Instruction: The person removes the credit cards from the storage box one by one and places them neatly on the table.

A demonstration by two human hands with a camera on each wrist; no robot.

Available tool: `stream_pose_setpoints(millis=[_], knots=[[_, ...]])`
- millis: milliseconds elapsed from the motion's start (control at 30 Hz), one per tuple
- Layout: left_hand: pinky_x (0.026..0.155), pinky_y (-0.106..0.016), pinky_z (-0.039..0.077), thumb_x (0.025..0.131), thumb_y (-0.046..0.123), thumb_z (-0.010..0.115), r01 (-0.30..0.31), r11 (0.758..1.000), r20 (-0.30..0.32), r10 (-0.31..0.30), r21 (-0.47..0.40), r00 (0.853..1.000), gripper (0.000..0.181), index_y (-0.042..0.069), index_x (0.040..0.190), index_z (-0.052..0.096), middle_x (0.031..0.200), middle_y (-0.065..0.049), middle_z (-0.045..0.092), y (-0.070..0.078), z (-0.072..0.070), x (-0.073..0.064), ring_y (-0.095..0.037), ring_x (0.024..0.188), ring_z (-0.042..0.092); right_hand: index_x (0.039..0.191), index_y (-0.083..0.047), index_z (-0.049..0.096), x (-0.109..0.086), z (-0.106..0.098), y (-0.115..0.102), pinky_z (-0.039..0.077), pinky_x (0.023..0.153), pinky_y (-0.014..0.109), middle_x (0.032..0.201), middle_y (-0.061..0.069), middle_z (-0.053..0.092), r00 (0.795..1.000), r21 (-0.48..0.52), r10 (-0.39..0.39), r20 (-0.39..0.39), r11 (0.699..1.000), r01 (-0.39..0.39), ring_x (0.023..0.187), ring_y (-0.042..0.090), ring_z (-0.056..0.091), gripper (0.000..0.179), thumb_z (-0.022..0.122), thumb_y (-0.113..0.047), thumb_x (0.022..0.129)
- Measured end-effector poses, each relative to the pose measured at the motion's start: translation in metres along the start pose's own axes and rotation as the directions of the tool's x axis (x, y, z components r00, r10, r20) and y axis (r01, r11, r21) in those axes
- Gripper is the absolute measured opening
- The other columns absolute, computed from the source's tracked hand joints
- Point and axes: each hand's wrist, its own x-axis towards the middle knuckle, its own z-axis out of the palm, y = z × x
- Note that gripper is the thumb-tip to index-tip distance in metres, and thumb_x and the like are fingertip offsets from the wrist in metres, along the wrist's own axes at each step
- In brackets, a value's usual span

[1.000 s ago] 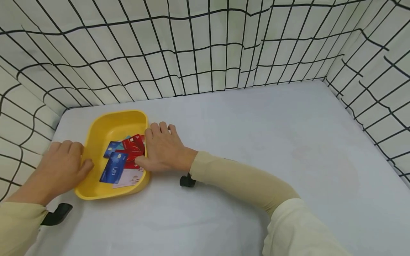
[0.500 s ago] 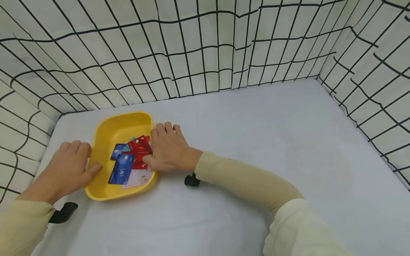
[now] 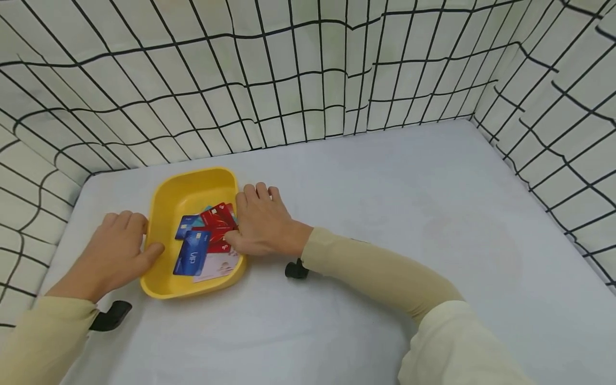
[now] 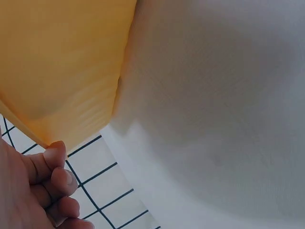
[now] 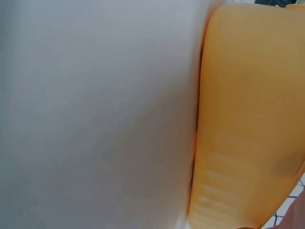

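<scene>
A yellow plastic tray [image 3: 173, 200] lies at the left of the white surface. Inside it are several overlapping plastic cards: a blue VIP card [image 3: 192, 254], red cards [image 3: 218, 216] and a pale pink card [image 3: 216, 266] among them. My left hand [image 3: 115, 248] holds the tray's left rim, thumb over the inside. On the opposite side my right hand [image 3: 264, 224] grips the right rim, its thumb reaching in over the red cards. Curled fingers [image 4: 59, 179] show at the rim in the left wrist view. The right wrist view is mostly the tray's outer wall [image 5: 243, 114].
Black wire grid panels [image 3: 298, 80] stand along the back and both sides. White cloth [image 3: 385, 187] covers the surface to the right of the tray. A black mount piece [image 3: 112, 315] juts from under the left wrist, another black piece [image 3: 295, 269] from the right.
The tray has slid to the right across the surface, with both hands on its rims moving along. The cards stay lying in it, and the view shifts slightly.
</scene>
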Motion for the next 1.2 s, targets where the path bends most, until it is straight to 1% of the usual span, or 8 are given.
stream_pose_setpoints(millis=[133,267,533,633,767,933,1200], knots=[[0.078,-0.045,0.033,0.086,0.027,0.06,-0.009,1.0,-0.019,0.009,-0.001,1.0,0.041,-0.009,0.104,0.051,0.088,-0.018,0.051,0.006,0.001,0.002,-0.037,0.091,0.041,0.124,-0.015,0.047,-0.001,0.0,0.004,0.036,0.105,0.04,0.111,-0.001,0.044,1.0,0.004,0.006,0.001,1.0,-0.006,0.114,0.018,0.039,0.052,0.048,-0.056,0.092],[0.079,-0.046,0.034,0.085,0.026,0.058,-0.01,1.0,-0.034,0.01,-0.009,0.999,0.041,-0.01,0.104,0.051,0.089,-0.019,0.051,0.011,0.001,0.004,-0.037,0.091,0.041,0.123,-0.015,0.047,-0.003,-0.001,0.008,0.036,0.104,0.04,0.11,-0.001,0.044,1.0,0.004,0.013,0.002,1.0,-0.013,0.113,0.018,0.039,0.051,0.049,-0.056,0.092],[0.077,-0.045,0.031,0.085,0.025,0.057,-0.012,1.0,-0.051,0.012,-0.007,0.999,0.037,-0.008,0.1,0.05,0.086,-0.019,0.048,0.022,0.004,0.007,-0.037,0.088,0.04,0.123,-0.016,0.046,-0.009,0.0,0.017,0.037,0.105,0.042,0.111,0.0,0.045,1.0,0.005,0.02,0.001,1.0,-0.02,0.114,0.019,0.04,0.052,0.049,-0.057,0.091],[0.077,-0.044,0.03,0.085,0.024,0.057,-0.019,1.0,-0.06,0.019,0.002,0.998,0.034,-0.007,0.097,0.05,0.085,-0.017,0.047,0.026,0.005,0.008,-0.036,0.088,0.04,0.12,-0.016,0.047,-0.011,0.001,0.021,0.037,0.102,0.041,0.109,0.0,0.045,1.0,-0.002,0.016,-0.009,1.0,-0.016,0.112,0.02,0.04,0.052,0.049,-0.058,0.091],[0.076,-0.043,0.029,0.085,0.024,0.057,-0.026,1.0,-0.054,0.027,0.016,0.998,0.033,-0.006,0.096,0.049,0.084,-0.015,0.046,0.034,0.005,0.011,-0.034,0.087,0.039,0.118,-0.015,0.048,-0.014,0.002,0.028,0.037,0.101,0.042,0.107,0.0,0.045,1.0,-0.001,0.019,-0.024,1.0,-0.019,0.11,0.021,0.04,0.051,0.049,-0.058,0.09],[0.073,-0.042,0.028,0.085,0.027,0.055,-0.03,0.999,-0.049,0.032,0.031,0.998,0.032,-0.004,0.095,0.049,0.082,-0.014,0.044,0.043,0.004,0.015,-0.033,0.085,0.039,0.118,-0.014,0.049,-0.02,0.002,0.036,0.037,0.103,0.043,0.107,0.001,0.045,0.999,0.01,0.024,-0.04,1.0,-0.023,0.111,0.022,0.04,0.051,0.05,-0.056,0.09],[0.072,-0.041,0.027,0.084,0.025,0.055,-0.044,0.999,-0.064,0.045,0.013,0.997,0.029,-0.002,0.093,0.049,0.081,-0.012,0.043,0.059,0.007,0.02,-0.032,0.085,0.04,0.113,-0.014,0.049,-0.032,0.001,0.051,0.037,0.099,0.043,0.104,0.002,0.044,0.998,0.027,0.02,-0.061,0.999,-0.019,0.108,0.022,0.04,0.046,0.05,-0.053,0.089]])
